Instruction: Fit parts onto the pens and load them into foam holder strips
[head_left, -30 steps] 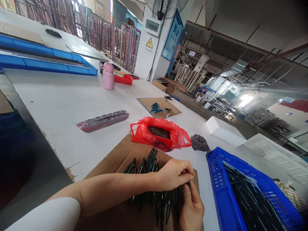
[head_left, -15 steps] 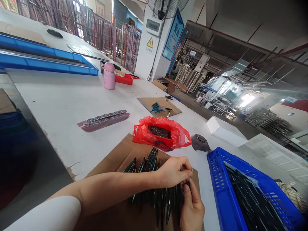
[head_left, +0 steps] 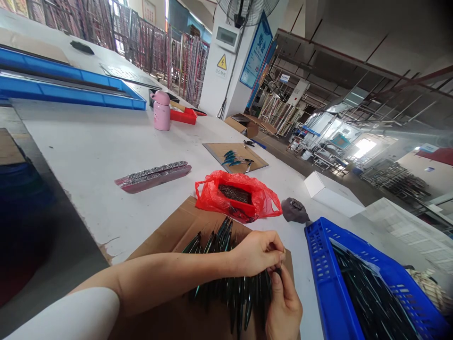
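Observation:
My left hand point(head_left: 260, 252) reaches across from the left, fingertips pinched on a thin wire-like piece that shows faintly at the tips. Just below it, my right hand point(head_left: 286, 304) is closed, thumb and forefinger pressed on the dark end of a slender piece, mostly hidden by the fingers. The two hands nearly touch. Under my left forearm, many slender, glossy dark-green tapered pieces point(head_left: 242, 302) with thin wire ends lie on a brown cardboard sheet point(head_left: 170, 231). Beyond the hands stands a red plastic bag point(head_left: 208, 203), opened around a bundle of dark thin pieces point(head_left: 234, 193).
At right, a blue crate point(head_left: 320, 274) holds more dark slender pieces. Behind it are a white box point(head_left: 331, 193) and a dark crumpled item point(head_left: 295, 210). Farther off lie a board point(head_left: 212, 151) with teal pieces, a wrapped bundle point(head_left: 154, 177), a pink bottle point(head_left: 162, 113) and a blue tray point(head_left: 134, 103).
Both hands stay almost in place, the fingertips shifting very slightly to the right. The view has moved a little; nothing else visibly differs.

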Action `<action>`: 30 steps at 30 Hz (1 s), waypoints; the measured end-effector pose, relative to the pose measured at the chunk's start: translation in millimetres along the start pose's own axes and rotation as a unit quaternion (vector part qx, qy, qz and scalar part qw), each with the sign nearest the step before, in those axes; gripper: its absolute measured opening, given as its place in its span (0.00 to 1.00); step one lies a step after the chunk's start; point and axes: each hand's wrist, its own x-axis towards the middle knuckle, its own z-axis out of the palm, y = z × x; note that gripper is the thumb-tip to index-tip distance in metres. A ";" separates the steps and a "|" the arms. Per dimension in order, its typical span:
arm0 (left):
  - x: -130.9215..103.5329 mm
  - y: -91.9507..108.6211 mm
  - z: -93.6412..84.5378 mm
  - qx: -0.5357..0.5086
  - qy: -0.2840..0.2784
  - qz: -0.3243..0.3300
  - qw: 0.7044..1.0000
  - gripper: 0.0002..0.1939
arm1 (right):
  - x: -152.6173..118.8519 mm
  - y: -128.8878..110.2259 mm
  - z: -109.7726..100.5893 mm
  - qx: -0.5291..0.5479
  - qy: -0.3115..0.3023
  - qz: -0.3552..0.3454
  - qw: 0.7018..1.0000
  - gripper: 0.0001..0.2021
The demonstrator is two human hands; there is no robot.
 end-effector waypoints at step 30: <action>-3.0 5.5 -5.5 0.282 -0.005 0.104 0.954 0.03 | 0.1 8.1 -2.0 -0.023 0.006 0.025 0.999 0.25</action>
